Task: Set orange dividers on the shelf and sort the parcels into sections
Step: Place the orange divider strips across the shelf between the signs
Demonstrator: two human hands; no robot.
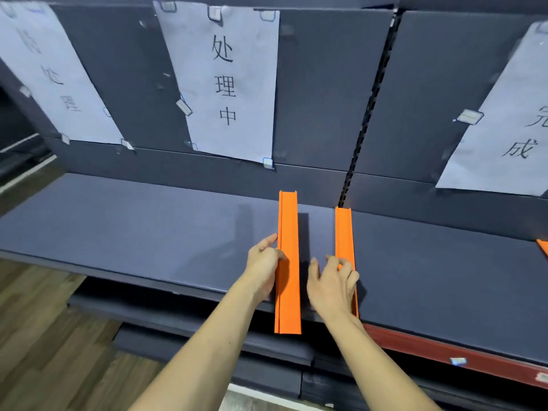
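Hands are working low in the middle of the frame, and I am watching both of them on the orange dividers. My left hand (264, 264) is gripping the left orange divider (288, 256), thumb curled over its left wall about halfway along. That divider is lying lengthwise on the dark blue shelf (133, 229), its far end stopping short of the back panel and its near end hanging out past the shelf's front edge. My right hand (333, 284) is pinching the right orange divider (344, 232) with curled fingers near its front part, the wrist covering its near end. This divider is lying parallel to the first, just beside it, with its far end reaching the slotted black upright (366, 114) at the back.

At the right edge of the frame, the tip of a third orange piece (543, 246) is showing on the shelf. Three paper signs are hanging taped to the back panel: a blurred one at upper left (56, 75), one reading 处理中 at upper centre (225, 81), and one reading 完成 at right (510, 126). Wooden flooring (38, 336) is filling the lower left.
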